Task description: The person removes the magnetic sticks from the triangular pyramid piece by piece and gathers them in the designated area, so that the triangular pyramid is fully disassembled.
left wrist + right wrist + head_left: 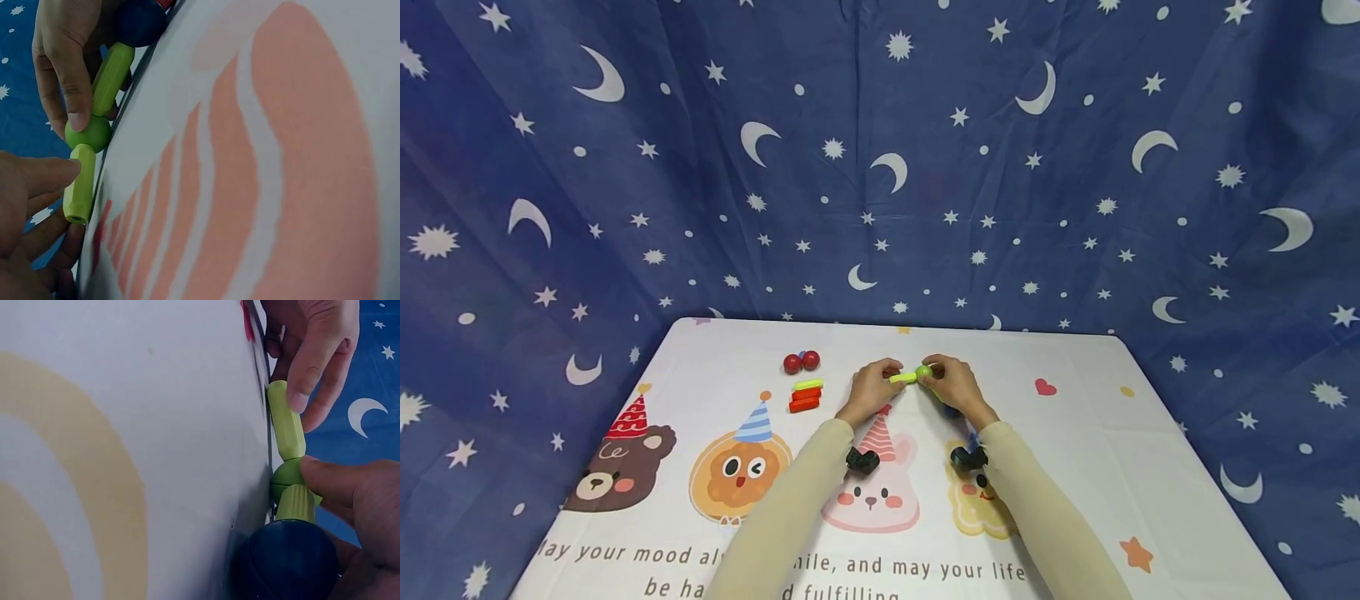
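Observation:
My left hand (871, 388) pinches a yellow-green rod (77, 187) between thumb and fingers. One end of that rod meets a green ball (289, 478), which my right hand (958, 388) grips from the side. From the ball's other side a second yellow-green rod (114, 76) runs to a dark blue ball (290, 562), partly under the right hand in the head view. Just past the blue ball, a bit of something red (165, 3) shows at the edge of the left wrist view. Both hands are low over the white tablecloth (1075, 433).
Left of my hands, two dark red balls (792, 363) sit with a blue piece (802, 355) partly hidden behind them. Nearer me lie a yellow-green rod (808, 385) and two red rods (804, 405) side by side. A blue star-and-moon curtain (880, 167) hangs behind the table.

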A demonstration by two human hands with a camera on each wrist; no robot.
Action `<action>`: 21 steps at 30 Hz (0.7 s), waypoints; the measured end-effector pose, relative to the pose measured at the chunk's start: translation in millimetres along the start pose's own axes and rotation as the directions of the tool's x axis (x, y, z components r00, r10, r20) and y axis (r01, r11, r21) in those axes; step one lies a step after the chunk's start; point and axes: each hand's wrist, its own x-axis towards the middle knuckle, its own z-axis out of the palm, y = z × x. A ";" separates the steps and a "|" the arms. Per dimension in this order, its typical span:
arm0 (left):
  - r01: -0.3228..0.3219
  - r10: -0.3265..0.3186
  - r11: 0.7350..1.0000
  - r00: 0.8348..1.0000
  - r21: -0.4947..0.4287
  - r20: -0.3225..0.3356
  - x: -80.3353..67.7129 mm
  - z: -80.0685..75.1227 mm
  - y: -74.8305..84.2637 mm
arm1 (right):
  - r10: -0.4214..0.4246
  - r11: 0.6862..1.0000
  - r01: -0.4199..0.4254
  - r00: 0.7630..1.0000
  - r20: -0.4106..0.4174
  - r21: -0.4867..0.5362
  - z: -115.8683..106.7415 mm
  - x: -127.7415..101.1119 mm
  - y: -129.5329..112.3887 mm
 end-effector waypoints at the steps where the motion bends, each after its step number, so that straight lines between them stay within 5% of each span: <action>1: 0.000 0.000 1.000 1.000 0.014 0.000 0.3 0.7 -0.2 | 0.000 1.000 0.000 1.000 -0.001 0.001 0.2 -0.2 0.1; 21: -0.010 0.011 0.993 1.000 0.117 -0.001 4.2 4.9 -3.0 | 0.024 0.999 -0.024 1.000 -0.001 0.042 1.4 0.7 2.6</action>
